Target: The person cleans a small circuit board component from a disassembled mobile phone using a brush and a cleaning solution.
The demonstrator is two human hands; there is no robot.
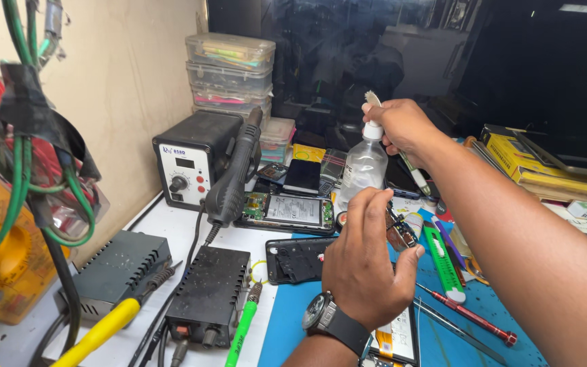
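At nine o'clock I see clear lidded boxes (229,71) stacked above a black station (191,166). My left hand (365,268), fingers curled, holds a small board (399,231); grip partly hidden. My right hand (402,126) clasps the clear bottle's (363,166) white cap. Yellow cartons (531,163) at three o'clock; blue mat (436,340) is open below.

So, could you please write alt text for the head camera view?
Over a cluttered repair bench, the right hand holds a small brush and a clear plastic bottle, while the left hand holds a small circuit part. An opened phone lies behind.
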